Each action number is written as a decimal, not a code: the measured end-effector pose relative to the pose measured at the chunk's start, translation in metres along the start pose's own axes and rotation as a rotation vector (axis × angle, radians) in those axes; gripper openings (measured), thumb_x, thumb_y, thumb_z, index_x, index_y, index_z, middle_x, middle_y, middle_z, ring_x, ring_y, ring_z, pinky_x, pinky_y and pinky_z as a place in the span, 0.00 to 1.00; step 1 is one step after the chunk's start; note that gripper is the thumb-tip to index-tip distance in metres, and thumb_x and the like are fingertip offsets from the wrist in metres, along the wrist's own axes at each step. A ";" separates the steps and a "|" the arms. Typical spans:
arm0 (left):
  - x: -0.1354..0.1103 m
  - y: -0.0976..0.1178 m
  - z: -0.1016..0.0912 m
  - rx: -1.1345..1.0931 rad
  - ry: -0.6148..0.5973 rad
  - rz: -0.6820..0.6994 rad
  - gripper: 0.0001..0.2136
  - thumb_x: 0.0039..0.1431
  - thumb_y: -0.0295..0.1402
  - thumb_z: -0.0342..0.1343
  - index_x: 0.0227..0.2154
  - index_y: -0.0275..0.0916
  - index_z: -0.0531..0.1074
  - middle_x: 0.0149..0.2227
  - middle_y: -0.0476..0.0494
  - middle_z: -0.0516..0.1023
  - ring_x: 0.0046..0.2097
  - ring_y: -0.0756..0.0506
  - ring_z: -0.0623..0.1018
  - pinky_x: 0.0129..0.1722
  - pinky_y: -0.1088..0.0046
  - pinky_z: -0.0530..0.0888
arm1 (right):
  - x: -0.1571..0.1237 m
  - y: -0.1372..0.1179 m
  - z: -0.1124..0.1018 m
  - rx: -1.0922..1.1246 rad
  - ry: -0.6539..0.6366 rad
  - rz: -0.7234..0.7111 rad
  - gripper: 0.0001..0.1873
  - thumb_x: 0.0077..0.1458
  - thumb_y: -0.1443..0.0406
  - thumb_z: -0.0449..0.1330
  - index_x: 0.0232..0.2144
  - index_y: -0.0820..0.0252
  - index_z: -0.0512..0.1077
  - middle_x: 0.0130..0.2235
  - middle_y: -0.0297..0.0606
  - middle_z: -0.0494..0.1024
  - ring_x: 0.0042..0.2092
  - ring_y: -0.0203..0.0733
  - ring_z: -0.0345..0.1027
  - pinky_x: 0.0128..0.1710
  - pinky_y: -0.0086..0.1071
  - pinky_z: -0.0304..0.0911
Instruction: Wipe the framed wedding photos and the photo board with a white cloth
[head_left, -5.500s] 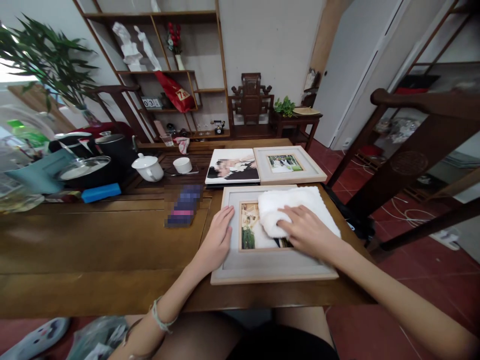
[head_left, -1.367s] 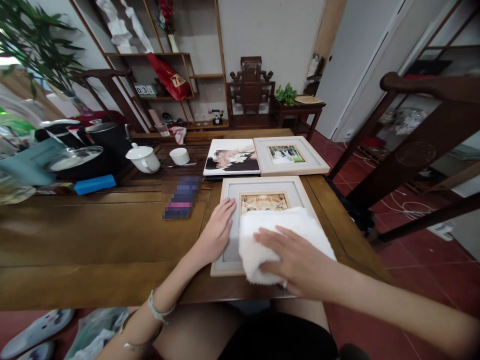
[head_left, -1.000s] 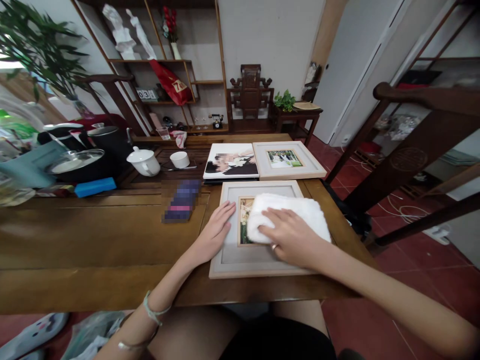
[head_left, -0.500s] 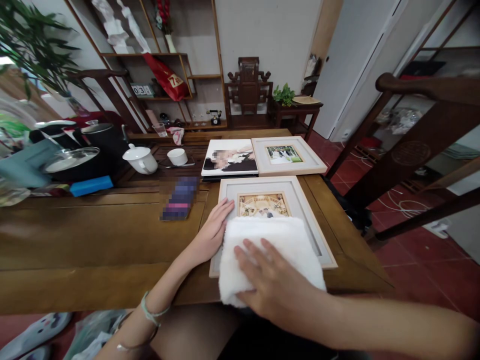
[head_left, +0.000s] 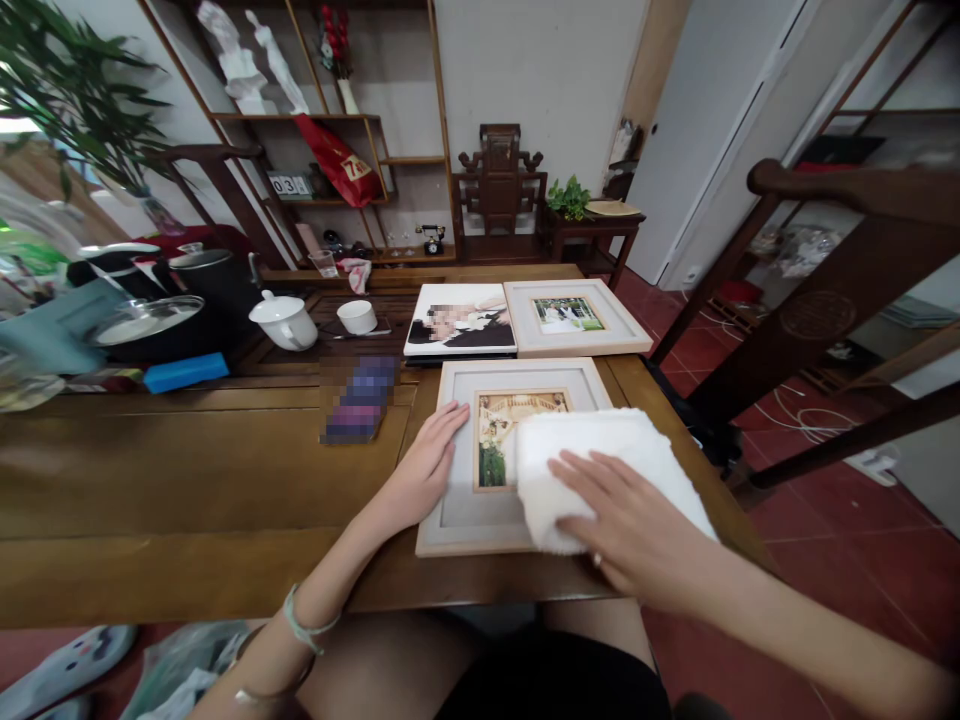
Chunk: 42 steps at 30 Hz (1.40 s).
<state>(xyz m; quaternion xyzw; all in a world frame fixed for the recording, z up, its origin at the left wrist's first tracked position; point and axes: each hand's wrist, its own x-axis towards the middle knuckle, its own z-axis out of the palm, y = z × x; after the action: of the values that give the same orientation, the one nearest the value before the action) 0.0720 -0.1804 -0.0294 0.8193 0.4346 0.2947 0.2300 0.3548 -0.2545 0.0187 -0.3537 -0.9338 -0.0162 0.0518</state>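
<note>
A light wooden picture frame (head_left: 450, 546) with a pale mat and a photo in its middle lies flat on the table near me. My left hand (head_left: 427, 465) rests along the frame's left edge, fingers stretched out and flat. Under my right hand (head_left: 622, 525) is a folded white towel (head_left: 637, 435), which it grips and presses onto the frame's right side. The towel covers that side and part of the photo, and hangs past the frame's right edge.
Behind lie a second frame (head_left: 525, 350) and a photo panel (head_left: 459, 346). Leftward are a blurred-out flat item (head_left: 360, 400), a lidded white cup (head_left: 285, 322), a small white bowl (head_left: 357, 318), a blue box (head_left: 186, 373) and a pot (head_left: 150, 335). A wooden chair (head_left: 810, 290) stands right.
My right hand has moved the towel to the right across the frame, uncovering the photo's left part and the frame's lower left. My left hand has stayed at the left edge.
</note>
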 end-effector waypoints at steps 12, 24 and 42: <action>-0.001 0.002 0.001 0.014 -0.017 0.004 0.22 0.69 0.36 0.38 0.63 0.37 0.56 0.65 0.36 0.58 0.68 0.41 0.53 0.67 0.54 0.50 | 0.040 0.019 0.008 0.042 -0.002 0.087 0.22 0.49 0.71 0.58 0.49 0.61 0.71 0.61 0.57 0.61 0.64 0.61 0.49 0.60 0.57 0.47; -0.003 -0.003 0.005 -0.046 0.046 0.012 0.22 0.68 0.34 0.37 0.64 0.42 0.54 0.66 0.40 0.56 0.68 0.41 0.54 0.67 0.53 0.51 | 0.082 -0.010 0.001 0.057 -0.095 -0.206 0.22 0.53 0.72 0.55 0.51 0.59 0.70 0.62 0.57 0.59 0.64 0.65 0.48 0.58 0.62 0.47; -0.002 0.000 0.002 0.013 -0.005 0.044 0.21 0.66 0.30 0.41 0.61 0.40 0.61 0.65 0.39 0.59 0.68 0.40 0.55 0.66 0.50 0.53 | 0.112 0.053 0.006 -0.204 0.101 0.087 0.23 0.52 0.76 0.56 0.52 0.64 0.66 0.62 0.59 0.59 0.64 0.58 0.50 0.59 0.52 0.51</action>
<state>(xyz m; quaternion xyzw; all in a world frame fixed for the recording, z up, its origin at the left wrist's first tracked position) 0.0724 -0.1821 -0.0312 0.8310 0.4179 0.2949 0.2189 0.3057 -0.1405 0.0250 -0.3958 -0.9074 -0.1265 0.0632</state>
